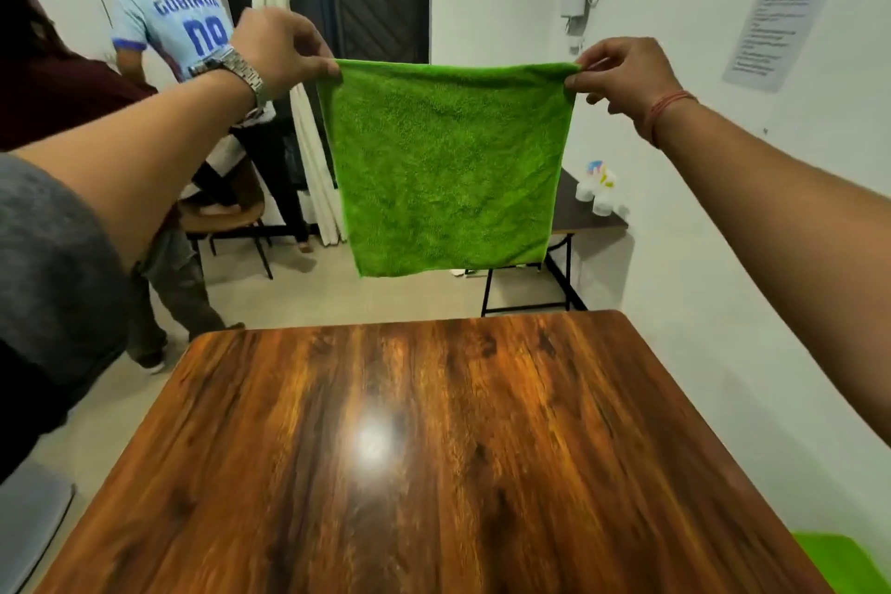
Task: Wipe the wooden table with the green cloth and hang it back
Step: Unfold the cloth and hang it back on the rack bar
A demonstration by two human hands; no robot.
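Observation:
A green cloth [446, 169] hangs spread out flat in the air, well above the far edge of the wooden table [434, 458]. My left hand [282, 48], with a metal watch on its wrist, pinches the cloth's top left corner. My right hand [622, 75], with a red thread on its wrist, pinches the top right corner. The glossy brown table top fills the lower half of the view and reflects a ceiling light.
Two people stand at the left, one in a light blue jersey [173, 19]. A wooden chair [226, 212] stands near them. A small dark side table [583, 217] with white containers is against the right wall. Something green [839, 559] shows at the bottom right corner.

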